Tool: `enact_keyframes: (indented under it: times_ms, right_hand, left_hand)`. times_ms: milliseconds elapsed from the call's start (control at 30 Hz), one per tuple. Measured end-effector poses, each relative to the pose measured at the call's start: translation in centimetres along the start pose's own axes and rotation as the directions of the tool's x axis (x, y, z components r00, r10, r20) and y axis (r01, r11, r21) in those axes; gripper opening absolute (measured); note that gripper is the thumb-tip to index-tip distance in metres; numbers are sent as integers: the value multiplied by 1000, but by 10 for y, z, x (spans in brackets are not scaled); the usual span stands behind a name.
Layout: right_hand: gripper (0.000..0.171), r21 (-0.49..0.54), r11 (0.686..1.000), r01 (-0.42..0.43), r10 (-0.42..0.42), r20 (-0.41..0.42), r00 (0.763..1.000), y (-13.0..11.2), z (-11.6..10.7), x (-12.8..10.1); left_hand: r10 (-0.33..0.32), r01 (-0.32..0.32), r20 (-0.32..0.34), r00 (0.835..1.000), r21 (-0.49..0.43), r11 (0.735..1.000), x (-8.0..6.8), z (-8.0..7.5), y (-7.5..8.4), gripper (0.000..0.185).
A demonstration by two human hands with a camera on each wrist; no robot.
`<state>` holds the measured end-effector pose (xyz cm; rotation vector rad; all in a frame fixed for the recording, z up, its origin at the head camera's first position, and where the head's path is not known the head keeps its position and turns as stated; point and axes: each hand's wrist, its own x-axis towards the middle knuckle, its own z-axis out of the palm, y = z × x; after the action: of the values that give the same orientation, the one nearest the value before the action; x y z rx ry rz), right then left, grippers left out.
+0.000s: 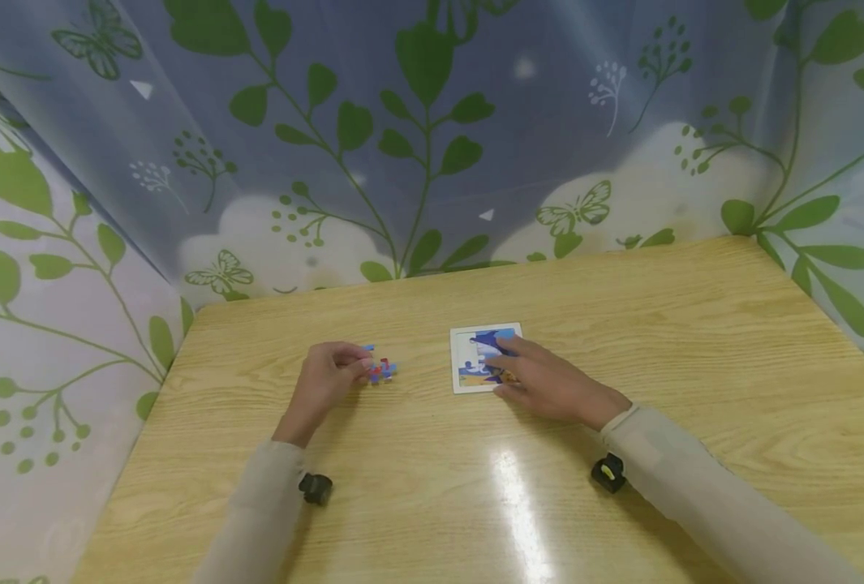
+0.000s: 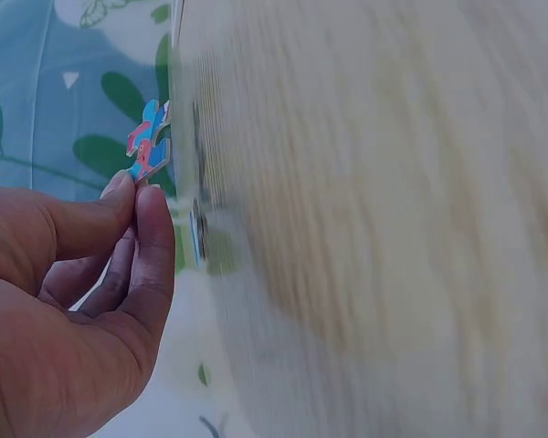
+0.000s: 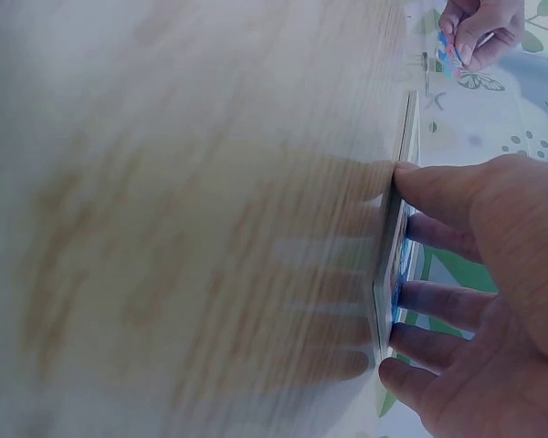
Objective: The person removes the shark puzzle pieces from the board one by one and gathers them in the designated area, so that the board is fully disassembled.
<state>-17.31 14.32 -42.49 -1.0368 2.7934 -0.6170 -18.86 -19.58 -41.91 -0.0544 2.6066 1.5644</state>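
My left hand [image 1: 327, 375] pinches a jigsaw piece [image 2: 148, 151] between thumb and index fingertip, raised above the table. The piece is blue with red and pink markings and knobbed edges. Another blue piece [image 1: 369, 347] shows just behind those fingers in the head view. Over a white-rimmed puzzle board [image 1: 456, 373], my right hand [image 1: 548, 380] rests with its fingers spread and fairly straight. Its thumb [image 3: 429, 190] touches the near edge of the board. Blue, white and orange picture parts show inside the frame; the hand hides the board's right side.
Both things lie on a light wood-grain table [image 1: 395, 478], the board to the right of the pieces. A leaf-and-butterfly patterned curtain [image 1: 432, 162] hangs along the back and left edges. Each sleeve carries a small black wrist camera [image 1: 608, 473].
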Motion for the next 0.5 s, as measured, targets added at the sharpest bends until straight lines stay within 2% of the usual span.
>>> enact_keyframes:
  times_ms: [267,500]
  right_hand:
    - [44,-6,1000,5,-5,-11,1000,0,0,0]
    - [43,-18,1000,5,-5,-19,1000,-1,0,0]
  left_hand:
    - [-23,25,-27,999,57,998,-4,-15,-7,12]
    - [-40,41,-20,999,66,997,-4,-23,-13,13]
